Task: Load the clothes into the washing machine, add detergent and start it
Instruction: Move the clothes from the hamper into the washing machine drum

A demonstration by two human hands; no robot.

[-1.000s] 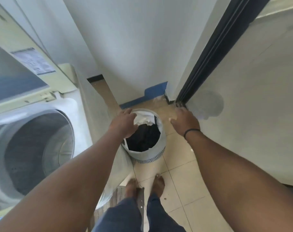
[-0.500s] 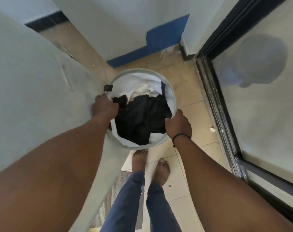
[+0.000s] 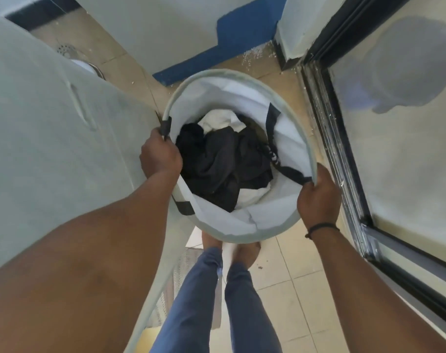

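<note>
A round pale laundry basket (image 3: 242,222) with a white lining and black straps hangs in front of me, lifted above my feet. Inside lie dark clothes (image 3: 216,161) and a white garment (image 3: 220,121). My left hand (image 3: 160,156) grips the basket's left rim by a black strap. My right hand (image 3: 318,197) grips the right rim where another black strap ends. The washing machine's pale side panel (image 3: 51,118) fills the left of the view; its drum is out of sight.
A dark-framed glass door (image 3: 344,149) runs close along the right. A white wall with a blue base strip (image 3: 229,39) stands ahead. A floor drain (image 3: 66,50) sits far left. My legs and bare feet stand on tan tiles (image 3: 293,289) below the basket.
My head has tilted down and the washer's drum has left the view. Both hands closed on the basket's rim, and the basket has risen toward me, now covering my feet.
</note>
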